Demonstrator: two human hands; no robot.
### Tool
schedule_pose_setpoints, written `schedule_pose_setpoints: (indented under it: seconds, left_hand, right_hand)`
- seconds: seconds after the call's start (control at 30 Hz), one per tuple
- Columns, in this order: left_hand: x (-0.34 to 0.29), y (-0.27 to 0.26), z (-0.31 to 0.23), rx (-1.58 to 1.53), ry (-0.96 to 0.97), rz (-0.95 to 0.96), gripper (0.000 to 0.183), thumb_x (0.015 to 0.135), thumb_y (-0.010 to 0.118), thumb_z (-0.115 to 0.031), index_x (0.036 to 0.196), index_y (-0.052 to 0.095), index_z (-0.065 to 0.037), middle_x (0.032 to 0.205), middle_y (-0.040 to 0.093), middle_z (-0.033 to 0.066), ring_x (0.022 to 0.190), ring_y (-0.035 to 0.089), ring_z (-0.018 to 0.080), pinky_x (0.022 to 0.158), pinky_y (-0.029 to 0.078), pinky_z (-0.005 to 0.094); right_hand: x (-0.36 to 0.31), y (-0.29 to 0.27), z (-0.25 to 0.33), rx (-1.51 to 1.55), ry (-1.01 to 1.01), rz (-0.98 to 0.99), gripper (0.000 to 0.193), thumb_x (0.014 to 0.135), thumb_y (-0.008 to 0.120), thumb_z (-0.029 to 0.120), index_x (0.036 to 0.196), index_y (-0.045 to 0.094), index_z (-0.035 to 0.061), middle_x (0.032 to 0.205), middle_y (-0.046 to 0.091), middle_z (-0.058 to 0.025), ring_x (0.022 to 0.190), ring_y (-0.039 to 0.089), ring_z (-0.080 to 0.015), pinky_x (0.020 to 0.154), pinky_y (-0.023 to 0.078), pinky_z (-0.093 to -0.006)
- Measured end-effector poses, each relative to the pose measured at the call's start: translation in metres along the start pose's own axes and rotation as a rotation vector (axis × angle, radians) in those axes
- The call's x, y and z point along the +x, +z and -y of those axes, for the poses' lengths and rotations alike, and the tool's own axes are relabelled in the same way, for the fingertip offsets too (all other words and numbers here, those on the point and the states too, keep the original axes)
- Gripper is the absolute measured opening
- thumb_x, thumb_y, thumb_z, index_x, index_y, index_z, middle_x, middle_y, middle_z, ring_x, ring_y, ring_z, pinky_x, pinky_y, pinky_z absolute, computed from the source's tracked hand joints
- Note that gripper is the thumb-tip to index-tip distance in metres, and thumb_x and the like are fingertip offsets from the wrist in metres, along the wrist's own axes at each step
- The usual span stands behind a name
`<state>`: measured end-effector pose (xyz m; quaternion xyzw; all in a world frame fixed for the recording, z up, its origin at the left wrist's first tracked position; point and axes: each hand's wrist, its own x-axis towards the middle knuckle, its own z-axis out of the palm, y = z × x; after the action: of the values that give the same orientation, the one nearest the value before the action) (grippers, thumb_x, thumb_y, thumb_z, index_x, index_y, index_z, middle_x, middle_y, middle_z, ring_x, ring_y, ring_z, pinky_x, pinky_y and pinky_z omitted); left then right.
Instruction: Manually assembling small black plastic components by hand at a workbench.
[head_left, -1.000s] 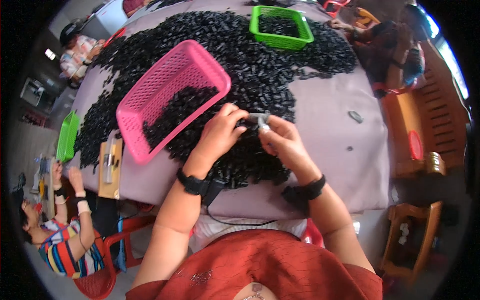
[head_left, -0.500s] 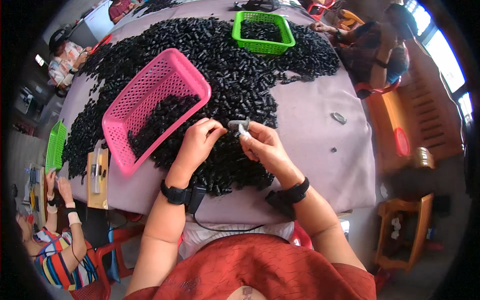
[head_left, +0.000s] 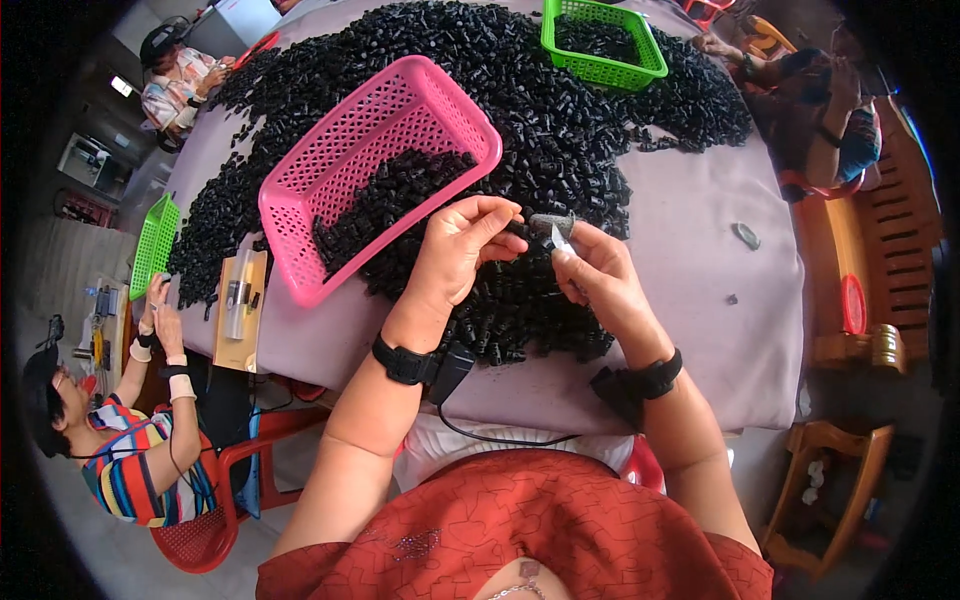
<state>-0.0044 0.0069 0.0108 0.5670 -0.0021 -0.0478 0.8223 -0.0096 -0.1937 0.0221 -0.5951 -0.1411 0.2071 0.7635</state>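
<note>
My left hand [head_left: 463, 247] hovers over the black heap with thumb and index finger pinched together. Whatever it holds, if anything, is too small to make out. Close beside it, my right hand [head_left: 603, 275] grips a small knife with a pale blade [head_left: 561, 240], its tip toward the left fingers. A grey wrap [head_left: 550, 222] sits by the right index fingertip. Below and beyond both hands spreads a big pile of small black cylindrical pieces [head_left: 520, 310]. At the left, a pink perforated basket [head_left: 290, 265] stands tilted on the pile with black pieces inside.
A green basket [head_left: 610, 75] with black pieces stands at the far side. Another green basket [head_left: 153, 245] is at the left edge, near a wooden board [head_left: 232, 345] with a clear tube. A grey-green ring-shaped scrap [head_left: 746, 236] lies on the cloth [head_left: 690, 330]. Several people sit around the table.
The whole view has shifted, so the table and baskets appear farther right and slightly higher. My hands stay close together over the pile, the knife still in the right one.
</note>
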Motion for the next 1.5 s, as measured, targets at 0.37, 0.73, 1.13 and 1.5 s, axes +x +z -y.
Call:
schedule_pose_setpoints:
  seconds: [0.37,0.73,1.13,1.5]
  left_hand:
    - [-0.011,0.019,0.003,0.037,0.093,0.126,0.020,0.086,0.068,-0.004,0.106,0.064,-0.002,0.094,0.068,0.0041,0.082,0.065,0.0093,0.068,0.053,0.0212]
    - [-0.010,0.018,0.011,0.183,0.001,0.198,0.027,0.086,0.063,0.002,0.113,0.059,0.001,0.096,0.063,0.0037,0.085,0.065,0.0113,0.074,0.054,0.0229]
    - [-0.004,0.007,0.008,-0.222,-0.195,0.155,0.023,0.091,0.060,-0.008,0.113,0.060,-0.002,0.089,0.066,0.0034,0.076,0.065,0.0113,0.070,0.055,0.0240]
    - [-0.004,0.009,0.008,-0.361,-0.202,0.166,0.030,0.090,0.063,-0.009,0.118,0.054,-0.004,0.089,0.065,0.0037,0.074,0.065,0.0105,0.069,0.056,0.0234]
  right_hand:
    - [0.000,0.002,-0.002,0.041,-0.031,-0.105,0.036,0.088,0.066,0.011,0.121,0.057,0.0027,0.078,0.057,0.0044,0.058,0.045,-0.0016,0.048,0.034,-0.0173]
    - [0.000,0.000,-0.004,-0.054,-0.074,-0.191,0.031,0.087,0.068,0.012,0.115,0.060,0.0026,0.077,0.057,0.0050,0.058,0.045,-0.0013,0.048,0.033,-0.0166]
    - [-0.003,0.002,0.001,-0.010,-0.108,-0.047,0.049,0.092,0.062,0.015,0.137,0.046,0.0063,0.076,0.052,0.0050,0.057,0.043,-0.0024,0.049,0.034,-0.0175]
    - [-0.005,0.003,0.005,-0.013,-0.034,0.094,0.050,0.090,0.062,0.010,0.138,0.046,0.0066,0.075,0.052,0.0050,0.059,0.044,-0.0022,0.049,0.035,-0.0173]
